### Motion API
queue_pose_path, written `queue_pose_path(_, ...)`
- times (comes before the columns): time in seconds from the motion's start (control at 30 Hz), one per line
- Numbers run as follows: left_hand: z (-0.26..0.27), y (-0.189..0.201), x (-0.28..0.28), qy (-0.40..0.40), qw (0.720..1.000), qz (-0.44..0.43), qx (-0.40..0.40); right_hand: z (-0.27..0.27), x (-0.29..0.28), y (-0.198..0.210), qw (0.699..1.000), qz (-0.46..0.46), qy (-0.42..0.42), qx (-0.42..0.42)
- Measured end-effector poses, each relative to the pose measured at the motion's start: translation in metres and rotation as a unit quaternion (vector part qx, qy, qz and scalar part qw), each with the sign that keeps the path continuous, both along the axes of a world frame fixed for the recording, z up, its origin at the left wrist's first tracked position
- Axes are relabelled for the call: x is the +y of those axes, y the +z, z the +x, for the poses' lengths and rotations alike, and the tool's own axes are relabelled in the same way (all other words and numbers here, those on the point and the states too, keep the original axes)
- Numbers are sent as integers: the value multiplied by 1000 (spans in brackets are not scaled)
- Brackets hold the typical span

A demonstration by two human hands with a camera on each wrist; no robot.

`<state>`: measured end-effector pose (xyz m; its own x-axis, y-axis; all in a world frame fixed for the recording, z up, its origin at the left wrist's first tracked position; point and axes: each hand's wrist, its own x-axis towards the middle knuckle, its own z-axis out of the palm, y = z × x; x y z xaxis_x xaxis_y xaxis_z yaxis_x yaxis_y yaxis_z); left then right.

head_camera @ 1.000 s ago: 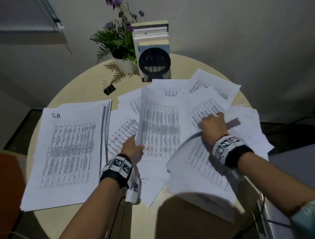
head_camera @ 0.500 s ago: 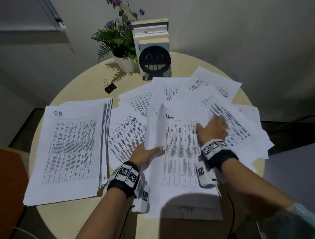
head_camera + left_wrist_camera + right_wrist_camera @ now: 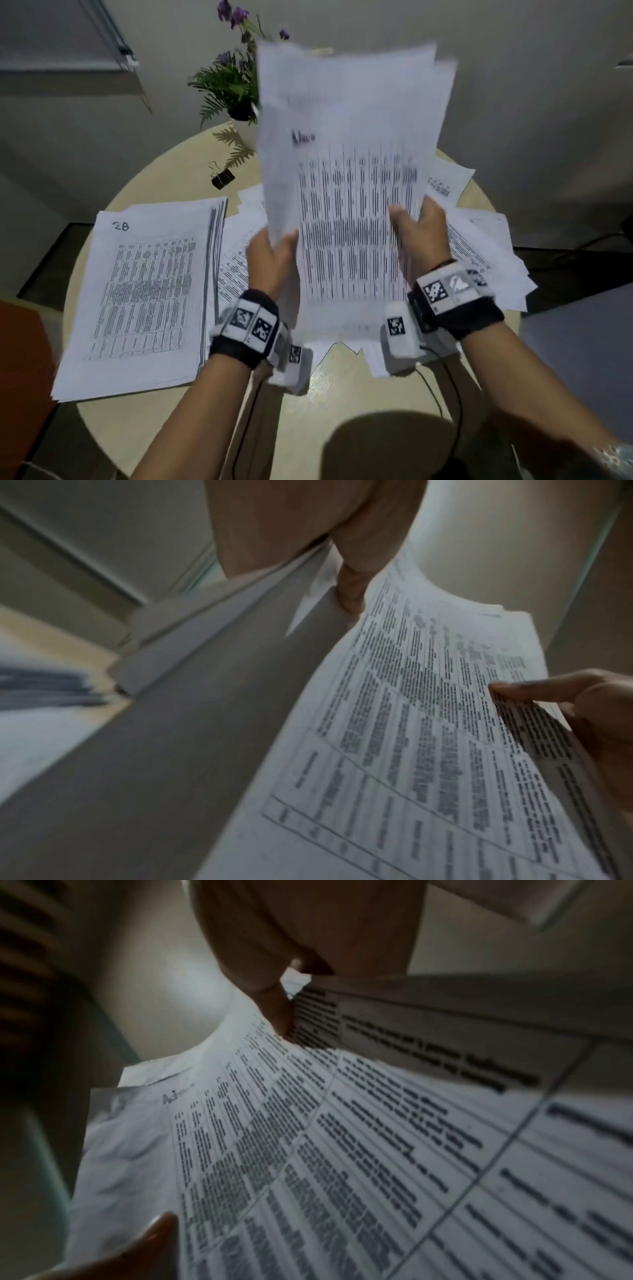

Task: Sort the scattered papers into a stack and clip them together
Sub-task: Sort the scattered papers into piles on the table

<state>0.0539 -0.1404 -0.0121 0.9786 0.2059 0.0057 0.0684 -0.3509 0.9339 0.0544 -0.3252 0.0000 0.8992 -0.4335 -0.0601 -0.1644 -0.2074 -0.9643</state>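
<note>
I hold a bundle of printed sheets (image 3: 349, 192) upright above the round table (image 3: 342, 394). My left hand (image 3: 274, 250) grips its left edge, thumb on the front page. My right hand (image 3: 419, 229) grips the right edge the same way. Both wrist views show the printed page (image 3: 411, 737) (image 3: 308, 1150) close up, a thumb pressed on it. A neat stack marked "28" (image 3: 144, 294) lies on the table's left. Loose papers (image 3: 486, 253) remain spread beneath and right of the bundle. A black binder clip (image 3: 222, 177) lies at the back left.
A potted plant with purple flowers (image 3: 233, 82) stands at the table's back, partly hidden by the raised sheets. Cables run from the wrist cameras over the table's front edge. An orange-brown surface (image 3: 20, 377) sits at lower left.
Both hands have lifted the gathered sheets off the table and raised them upright. They now hide the books and smiley bookend seen earlier.
</note>
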Motion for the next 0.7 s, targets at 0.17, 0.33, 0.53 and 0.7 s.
queue_pose_path(0.17, 23, 85, 16, 9, 965, -133, -228, -2, 21, 99, 965, 25, -43, -256)
queue_pose_path(0.33, 7, 88, 33, -20, 945, -214, -245, -23, 38, 99, 959, 105, -9, -262)
queue_pose_path(0.53, 0, 77, 50, -27, 943, -279, -181, -38, 54, 73, 970, 108, 15, -216)
queue_pose_path(0.7, 7, 75, 64, -14, 949, -275, -152, -32, 73, 93, 969, 97, 13, -229)
